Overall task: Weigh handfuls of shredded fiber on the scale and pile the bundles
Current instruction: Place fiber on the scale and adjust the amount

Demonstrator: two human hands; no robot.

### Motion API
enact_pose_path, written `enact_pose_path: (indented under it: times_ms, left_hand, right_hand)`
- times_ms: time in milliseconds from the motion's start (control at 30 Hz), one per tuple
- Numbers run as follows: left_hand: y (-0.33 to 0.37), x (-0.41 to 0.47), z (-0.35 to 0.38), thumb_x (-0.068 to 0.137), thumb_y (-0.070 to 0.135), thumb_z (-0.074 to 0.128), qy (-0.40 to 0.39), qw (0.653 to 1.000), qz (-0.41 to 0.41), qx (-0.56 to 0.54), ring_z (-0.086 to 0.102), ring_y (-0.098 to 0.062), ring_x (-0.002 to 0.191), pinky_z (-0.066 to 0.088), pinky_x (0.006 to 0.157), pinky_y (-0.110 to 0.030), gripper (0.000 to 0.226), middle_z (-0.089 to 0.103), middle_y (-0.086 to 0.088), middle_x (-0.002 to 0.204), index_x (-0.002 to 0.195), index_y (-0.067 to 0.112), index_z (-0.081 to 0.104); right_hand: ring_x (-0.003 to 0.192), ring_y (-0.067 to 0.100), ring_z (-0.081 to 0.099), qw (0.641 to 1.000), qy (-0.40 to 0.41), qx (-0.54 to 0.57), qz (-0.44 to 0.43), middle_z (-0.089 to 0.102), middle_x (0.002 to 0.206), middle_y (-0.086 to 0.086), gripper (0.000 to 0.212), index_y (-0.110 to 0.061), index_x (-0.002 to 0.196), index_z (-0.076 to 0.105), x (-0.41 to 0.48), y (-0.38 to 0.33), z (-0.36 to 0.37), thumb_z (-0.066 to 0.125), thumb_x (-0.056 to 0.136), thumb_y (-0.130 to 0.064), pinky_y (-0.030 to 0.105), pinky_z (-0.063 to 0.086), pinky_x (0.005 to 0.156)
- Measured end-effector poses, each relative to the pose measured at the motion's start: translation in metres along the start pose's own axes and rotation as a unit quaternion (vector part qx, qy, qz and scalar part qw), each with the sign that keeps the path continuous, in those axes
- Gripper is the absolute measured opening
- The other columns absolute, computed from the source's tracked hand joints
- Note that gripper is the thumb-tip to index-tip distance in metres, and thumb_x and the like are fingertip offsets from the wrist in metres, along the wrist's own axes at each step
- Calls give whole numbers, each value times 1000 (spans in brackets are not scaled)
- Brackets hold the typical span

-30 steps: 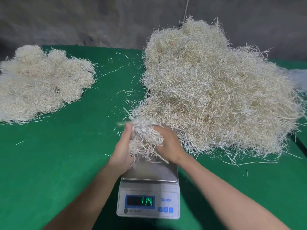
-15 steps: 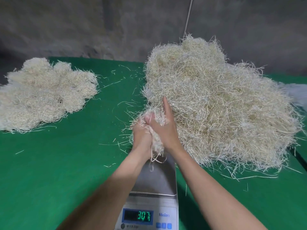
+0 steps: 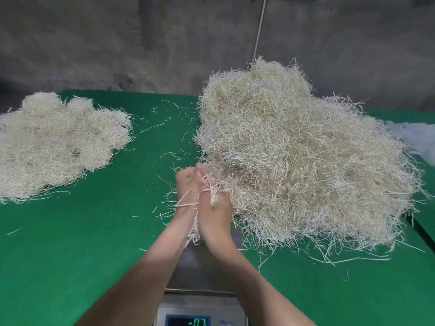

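Note:
A small bundle of shredded fiber (image 3: 194, 234) is squeezed between my two palms, with strands hanging out below and beside them. My left hand (image 3: 186, 191) curls round the bundle. My right hand (image 3: 213, 212) presses flat against it, fingers straight and pointing away from me. Both hands hover over the far end of the scale (image 3: 202, 274), whose steel plate is bare; its green display (image 3: 188, 322) shows a small negative reading. The big loose heap of fiber (image 3: 294, 161) lies just right of my hands. The pile of bundles (image 3: 54, 142) is at the far left.
The green table (image 3: 70, 255) carries stray strands around the scale and between the piles. A whitish sheet (image 3: 416, 137) lies at the right edge behind the heap. A grey wall with a thin cable (image 3: 260, 27) stands behind the table.
My hands lifted the bundle off the scale plate and closed palm to palm around it, moving away from me. The display dropped from a positive weight to a small negative one.

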State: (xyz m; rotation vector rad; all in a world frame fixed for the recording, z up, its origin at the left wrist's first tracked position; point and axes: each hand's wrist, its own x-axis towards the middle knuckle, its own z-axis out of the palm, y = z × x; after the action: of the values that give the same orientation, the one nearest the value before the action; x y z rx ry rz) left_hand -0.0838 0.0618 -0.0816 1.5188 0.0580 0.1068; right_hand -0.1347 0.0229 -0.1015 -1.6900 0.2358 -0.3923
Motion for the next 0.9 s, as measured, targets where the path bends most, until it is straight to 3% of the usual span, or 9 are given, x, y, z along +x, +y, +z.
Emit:
enact_pose_path:
  times_ms: [100,233,333,433,567,633,700,800,900]
  left_hand:
    - [-2,8,-1,99,44,36,51,993,-64,-85,60,-23,98,46,87,-34,50,60,-13,112,120,1,52]
    - [-13,-2,-5,90,65,28,-65,946,-181,-259,63,-14,104,47,92,-31,59,63,-4,126,111,22,63]
    - [-10,-5,0,73,72,43,-101,914,-242,-310,61,-28,112,44,97,-45,76,65,-11,122,122,16,60]
    - [-5,7,4,84,48,61,-43,953,-184,-236,68,-29,97,56,77,-37,56,70,-13,107,120,5,60]
    - [-12,31,-6,91,32,61,108,968,-210,-86,65,-27,100,50,88,-28,51,64,-18,115,124,-6,53]
    - [-20,17,-2,97,20,52,55,968,-220,-104,67,-17,68,53,62,-21,29,65,-14,82,110,-5,58]
    - [-23,1,10,96,35,52,-15,965,-252,-70,68,-18,79,54,70,-26,31,66,-13,90,105,6,58]
    - [-11,10,11,91,41,57,-22,960,-250,-124,70,-25,81,56,67,-31,32,70,-10,93,91,11,67]
    - [1,28,2,96,37,51,79,970,-193,-124,63,-17,67,49,58,-23,34,63,-6,77,75,12,60]
  right_hand:
    - [54,-4,51,998,51,41,-1,56,66,-11,14,-15,89,62,18,-11,-2,51,96,-20,15,40,53]
    - [61,19,66,911,78,349,207,64,72,4,34,0,116,55,65,-30,-19,49,97,-29,28,53,51]
    - [64,12,54,981,84,122,122,54,79,4,31,-7,118,47,62,-18,-18,44,99,-31,19,48,57]
    - [71,4,47,998,17,-56,-39,54,89,5,13,-8,99,55,37,10,-16,43,95,-5,14,39,66]
    - [117,8,43,977,-141,-131,-91,42,128,-5,46,-35,127,43,-5,22,-13,44,82,-41,29,36,100]
    - [129,15,37,976,-128,-161,-78,34,136,-6,47,-45,129,31,11,18,-18,41,84,-53,38,33,107]
    - [143,16,11,980,-73,-178,-46,11,154,-9,50,-45,138,27,42,7,-29,44,92,-52,44,16,115]
    - [142,5,16,993,-92,-58,-48,12,155,-21,40,-62,130,32,42,3,-19,42,95,-47,43,21,116]
    - [120,-20,35,985,-120,-71,-106,37,143,-23,43,-64,132,28,14,9,3,29,89,-57,18,31,106]
